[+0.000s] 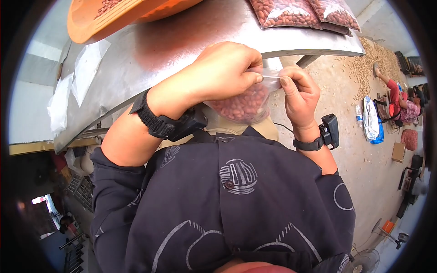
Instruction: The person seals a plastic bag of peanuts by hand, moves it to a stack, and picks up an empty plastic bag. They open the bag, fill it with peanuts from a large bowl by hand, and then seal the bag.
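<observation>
A clear zip-top plastic bag (241,105) full of red-skinned peanuts hangs in front of my torso, just off the near edge of the metal table. My left hand (230,68) pinches the bag's top edge between thumb and bent fingers, with the back of the hand facing up. At the other end of the same edge, my right hand (300,88) grips the bag's corner with thumb and curled index finger. The strip of bag mouth between both hands is pulled taut. Part of the bag's left side is hidden behind my left hand and wrist.
Filled peanut bags (287,12) lie on the metal table (182,54), at the back right. An orange basin (86,27) with peanuts stands at the back left. Clear bags (86,68) lie at the left edge. A person (403,102) sits on the floor far right, near scattered peanuts (364,63).
</observation>
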Action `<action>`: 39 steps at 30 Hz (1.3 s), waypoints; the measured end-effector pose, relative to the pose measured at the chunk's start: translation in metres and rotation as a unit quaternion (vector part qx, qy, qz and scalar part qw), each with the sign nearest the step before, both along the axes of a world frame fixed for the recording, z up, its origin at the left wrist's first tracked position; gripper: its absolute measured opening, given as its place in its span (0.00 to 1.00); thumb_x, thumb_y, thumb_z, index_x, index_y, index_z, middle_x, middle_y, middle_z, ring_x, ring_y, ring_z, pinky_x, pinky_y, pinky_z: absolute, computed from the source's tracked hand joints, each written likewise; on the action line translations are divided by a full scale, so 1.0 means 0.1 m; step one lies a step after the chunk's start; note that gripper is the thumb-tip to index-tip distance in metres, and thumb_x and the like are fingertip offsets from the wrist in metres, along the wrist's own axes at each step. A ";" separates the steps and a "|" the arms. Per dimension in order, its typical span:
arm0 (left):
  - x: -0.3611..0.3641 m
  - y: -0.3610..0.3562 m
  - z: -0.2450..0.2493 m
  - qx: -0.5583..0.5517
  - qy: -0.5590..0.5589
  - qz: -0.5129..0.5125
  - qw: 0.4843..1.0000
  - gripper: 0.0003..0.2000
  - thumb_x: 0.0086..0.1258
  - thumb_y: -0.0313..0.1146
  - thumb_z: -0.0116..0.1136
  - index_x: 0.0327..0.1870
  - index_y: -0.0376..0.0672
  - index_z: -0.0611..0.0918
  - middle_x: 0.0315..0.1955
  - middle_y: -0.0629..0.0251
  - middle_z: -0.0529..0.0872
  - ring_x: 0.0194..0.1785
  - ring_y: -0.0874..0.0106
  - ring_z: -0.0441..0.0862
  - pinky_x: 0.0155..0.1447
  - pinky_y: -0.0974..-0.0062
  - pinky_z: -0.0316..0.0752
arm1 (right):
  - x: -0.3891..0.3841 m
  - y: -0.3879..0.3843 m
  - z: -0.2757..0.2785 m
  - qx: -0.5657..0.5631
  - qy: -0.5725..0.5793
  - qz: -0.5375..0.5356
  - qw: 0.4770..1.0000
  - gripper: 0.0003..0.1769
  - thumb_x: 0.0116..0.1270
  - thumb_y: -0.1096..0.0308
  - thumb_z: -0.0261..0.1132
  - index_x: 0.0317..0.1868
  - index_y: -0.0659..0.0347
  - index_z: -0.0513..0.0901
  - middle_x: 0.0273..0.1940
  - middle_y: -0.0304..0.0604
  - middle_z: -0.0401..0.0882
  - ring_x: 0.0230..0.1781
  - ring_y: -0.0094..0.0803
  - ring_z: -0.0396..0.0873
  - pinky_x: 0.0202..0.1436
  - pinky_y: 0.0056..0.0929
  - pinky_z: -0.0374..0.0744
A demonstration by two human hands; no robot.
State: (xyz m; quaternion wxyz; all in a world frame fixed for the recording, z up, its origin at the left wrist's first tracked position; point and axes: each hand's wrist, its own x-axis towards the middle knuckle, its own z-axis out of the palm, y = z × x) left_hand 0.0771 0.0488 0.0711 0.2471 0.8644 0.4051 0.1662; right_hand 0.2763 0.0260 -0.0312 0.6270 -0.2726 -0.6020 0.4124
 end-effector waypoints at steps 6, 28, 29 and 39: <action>0.06 -0.04 -0.03 0.029 -0.016 0.011 0.999 0.08 0.60 0.31 0.63 0.33 0.34 0.81 0.26 0.52 0.83 0.31 0.59 0.81 0.37 0.65 0.74 | -0.09 0.07 0.02 -0.035 0.044 0.062 0.996 0.05 0.64 0.75 0.69 0.38 0.68 0.83 0.35 0.39 0.80 0.35 0.23 0.75 0.39 0.21 0.73; -0.31 -0.04 0.09 -0.121 0.036 0.024 0.992 0.07 0.60 0.30 0.63 0.35 0.35 0.81 0.24 0.56 0.81 0.28 0.67 0.77 0.34 0.69 0.71 | -0.10 0.07 0.02 0.028 0.002 0.021 0.999 0.04 0.64 0.76 0.68 0.32 0.66 0.81 0.32 0.39 0.78 0.34 0.25 0.73 0.39 0.22 0.71; -0.33 -0.04 0.10 -0.129 0.037 0.029 0.990 0.07 0.60 0.30 0.63 0.35 0.35 0.81 0.24 0.56 0.81 0.28 0.67 0.77 0.35 0.68 0.71 | -0.09 0.07 0.01 0.023 0.001 0.023 0.999 0.05 0.64 0.75 0.68 0.32 0.66 0.80 0.32 0.39 0.78 0.35 0.25 0.73 0.40 0.23 0.71; -0.52 -0.08 0.04 -0.114 0.043 0.054 0.991 0.07 0.60 0.30 0.64 0.34 0.36 0.81 0.23 0.57 0.80 0.28 0.66 0.76 0.35 0.68 0.71 | -0.06 0.08 -0.02 0.025 -0.001 0.007 1.000 0.05 0.65 0.74 0.68 0.34 0.66 0.81 0.35 0.39 0.78 0.37 0.25 0.72 0.43 0.22 0.70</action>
